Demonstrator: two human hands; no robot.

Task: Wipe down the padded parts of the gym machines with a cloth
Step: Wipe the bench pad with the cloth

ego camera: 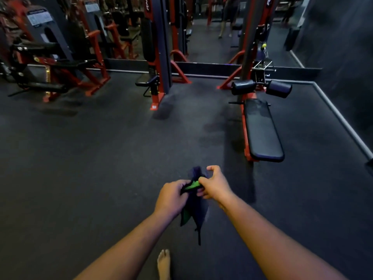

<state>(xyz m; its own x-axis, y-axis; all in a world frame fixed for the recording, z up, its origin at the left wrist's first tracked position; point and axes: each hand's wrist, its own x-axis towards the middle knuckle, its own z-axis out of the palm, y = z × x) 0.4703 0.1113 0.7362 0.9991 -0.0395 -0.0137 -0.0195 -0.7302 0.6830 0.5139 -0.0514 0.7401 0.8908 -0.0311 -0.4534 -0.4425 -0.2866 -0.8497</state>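
Dark blue and green: the cloth (194,201), bunched between both hands low in the middle of the view, its loose end hanging toward the floor.
Left hand (171,197): fingers curled round the cloth's upper part, grip pressed onto the fabric at the green fold.
Right hand (215,183): thumb and fingers pinching the top of the cloth just beside the left hand; the forefinger is hooked above it.
Where the cloth is: in the air in front of the person, above the floor, well apart from every machine.
Floor (101,158): dark speckled rubber matting, with a pale border strip running along the right side.
Bench pad (262,130): long black padded seat on a red frame, ahead and to the right of the hands, with a faint sheen on its far end.
Roller pads (243,87): two black padded cylinders just beyond the bench pad, one either side of the red upright.
Small seat pad (144,79): black, on the red and grey tower (159,47) ahead in the middle.
Left machine (50,63): red frame with black pads, blurred.
Mirror (212,27): along the far wall, showing red frames.
Bare foot (163,263): at the bottom edge, on the floor.
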